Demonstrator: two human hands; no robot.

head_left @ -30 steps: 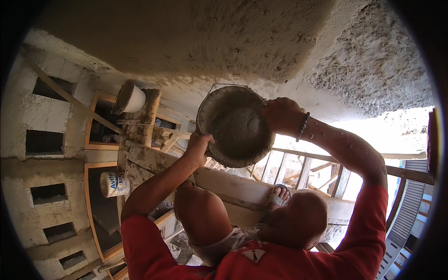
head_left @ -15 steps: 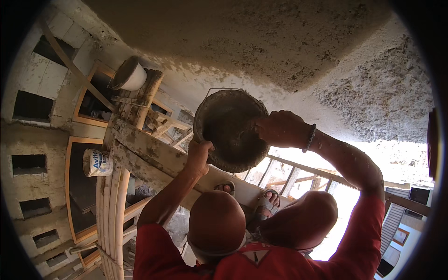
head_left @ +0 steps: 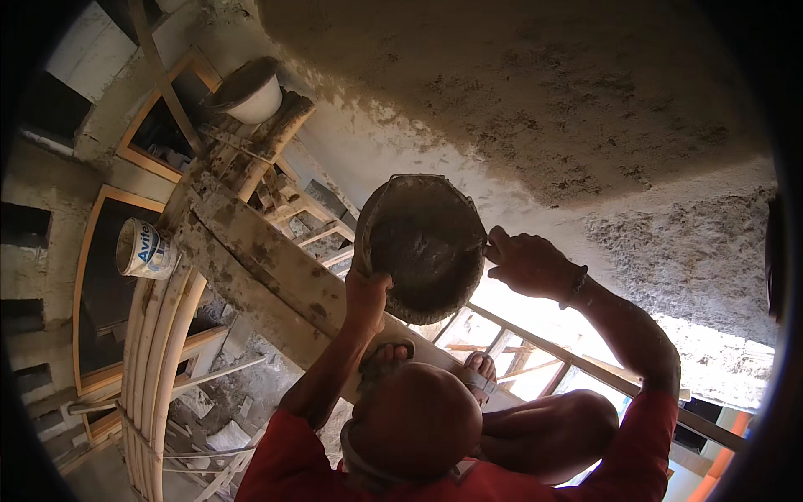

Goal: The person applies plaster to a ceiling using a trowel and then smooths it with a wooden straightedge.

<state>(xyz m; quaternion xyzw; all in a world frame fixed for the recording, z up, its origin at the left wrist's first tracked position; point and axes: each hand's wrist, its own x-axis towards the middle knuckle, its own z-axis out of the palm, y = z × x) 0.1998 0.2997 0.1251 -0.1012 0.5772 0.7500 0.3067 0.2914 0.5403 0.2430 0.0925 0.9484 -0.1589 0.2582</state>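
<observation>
So our left hand (head_left: pixel 368 303) is clamped on the lower-left rim of the bucket (head_left: pixel 422 199), mid-frame. Our right hand (head_left: pixel 529 264) is by its right edge, can't tell if gripping. Roundish mouth, no long axis tbh.

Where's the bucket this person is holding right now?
In the head view, the bucket is near the middle, gripped at its lower left by the left hand, with the right hand beside its right edge.

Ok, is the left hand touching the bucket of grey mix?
Touching: the head view shows the left hand gripping the bucket at its lower left, thumb over the rim.
</observation>
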